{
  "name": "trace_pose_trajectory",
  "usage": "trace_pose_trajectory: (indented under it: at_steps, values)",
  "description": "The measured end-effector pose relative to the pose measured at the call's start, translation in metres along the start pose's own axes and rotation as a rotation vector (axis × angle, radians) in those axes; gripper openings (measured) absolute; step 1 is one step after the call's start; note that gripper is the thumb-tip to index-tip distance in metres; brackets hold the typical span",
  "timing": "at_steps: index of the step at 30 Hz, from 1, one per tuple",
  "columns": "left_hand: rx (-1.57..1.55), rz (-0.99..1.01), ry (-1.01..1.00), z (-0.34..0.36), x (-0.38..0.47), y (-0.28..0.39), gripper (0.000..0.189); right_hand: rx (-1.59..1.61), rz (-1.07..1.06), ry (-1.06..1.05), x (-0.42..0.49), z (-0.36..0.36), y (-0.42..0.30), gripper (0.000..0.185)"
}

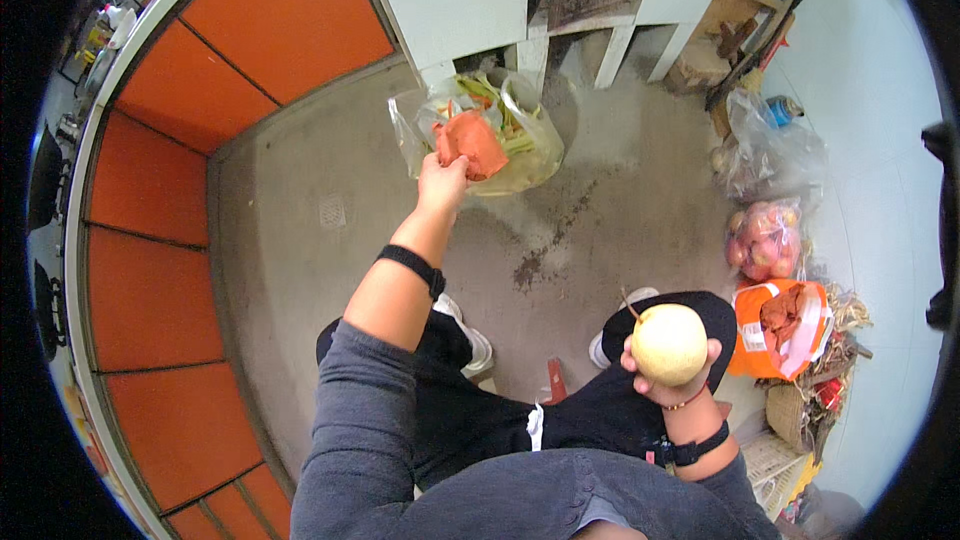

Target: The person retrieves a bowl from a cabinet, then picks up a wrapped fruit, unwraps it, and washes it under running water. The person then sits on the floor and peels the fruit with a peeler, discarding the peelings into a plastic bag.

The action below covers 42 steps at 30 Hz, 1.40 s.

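Stretched out ahead, my left hand (444, 181) pinches a crumpled orange-red paper wrapper (474, 145) between thumb and fingers. The wrapper is above a clear plastic bag (544, 157) on the floor, which holds green vegetable scraps (519, 124) and other waste. A pale yellow pear (670, 345) with a long stem rests in my right hand (679, 390), over my right knee, its fingers curled around the fruit from below. To the right of that hand stands an orange and white bag (750, 315) with crumpled red-brown paper (781, 313) in its mouth.
A bag of red-skinned fruit (763, 240) and a clear plastic bag (772, 154) lie along the right wall. Dry sticks (825, 382) are heaped below them. Orange cabinets (146, 285) line the left side. White panels (454, 0) stand ahead. Dark stains mark the concrete floor (300, 300).
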<state>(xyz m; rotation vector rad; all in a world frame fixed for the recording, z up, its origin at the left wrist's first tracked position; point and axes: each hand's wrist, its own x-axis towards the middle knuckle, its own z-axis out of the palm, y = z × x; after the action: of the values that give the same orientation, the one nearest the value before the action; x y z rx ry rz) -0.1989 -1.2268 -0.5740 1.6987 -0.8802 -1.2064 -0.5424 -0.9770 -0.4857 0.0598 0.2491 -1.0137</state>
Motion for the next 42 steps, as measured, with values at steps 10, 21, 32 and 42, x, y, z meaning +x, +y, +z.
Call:
trace_pose_trajectory:
  at_steps: [10,21,32,42]
  values:
    - [0.225,-0.019,-0.332,0.044,-0.001,-0.043,0.053,-0.178,-0.039,0.109,0.000,-0.006,-0.015,0.088]
    - [-0.500,-0.355,-0.806,0.074,-0.089,0.031,0.062,-1.341,-0.554,0.185,0.167,0.045,-0.070,0.104]
    - [-0.605,0.217,-0.529,-0.013,-0.115,0.274,0.093,-1.882,-0.793,-0.354,0.239,0.290,-0.053,0.096]
    - [0.438,1.058,0.142,-0.271,-0.159,0.538,0.097,-0.794,-0.071,-0.211,0.302,0.592,0.108,0.082]
